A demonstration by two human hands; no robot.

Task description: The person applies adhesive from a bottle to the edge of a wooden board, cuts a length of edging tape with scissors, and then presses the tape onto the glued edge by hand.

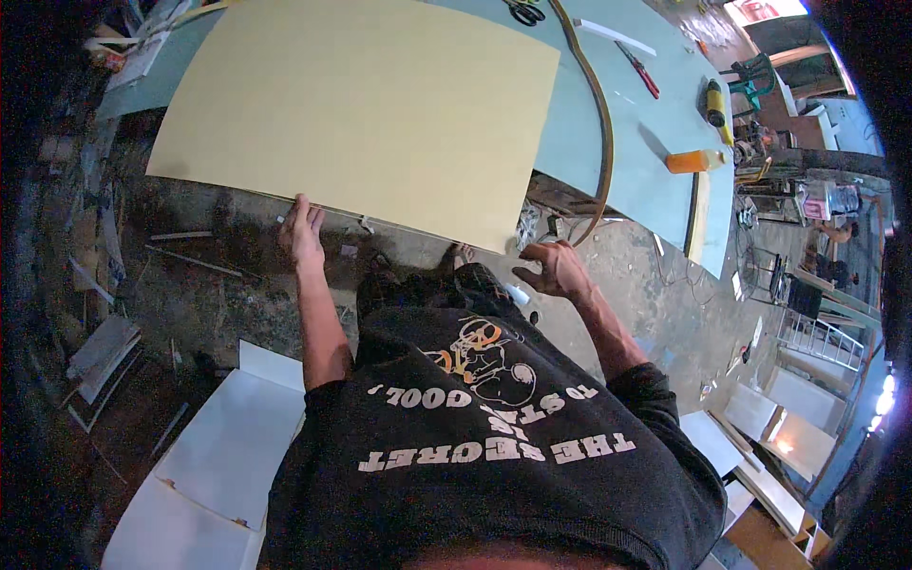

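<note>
A large cream-yellow board (361, 104) lies flat on the pale blue-green tabletop, its near edge jutting out toward me. My left hand (304, 237) grips that near edge left of its middle, with the thumb up at the rim and the other fingers partly hidden. Just off the board's near right corner is my right hand (562, 273), fingers loosely bent and apart, with nothing visible in them. A long thin brown strip (605, 123) curves over the table to the right of the board and hangs past the edge near my right hand.
On the tabletop (627, 161) are an orange bottle (693, 161), red-handled pliers (646, 81), black scissors (524, 11), a yellow-and-black tool (715, 104) and a wooden strip (698, 214). White panels (214, 456) stand behind me on the left. Scraps litter the concrete floor.
</note>
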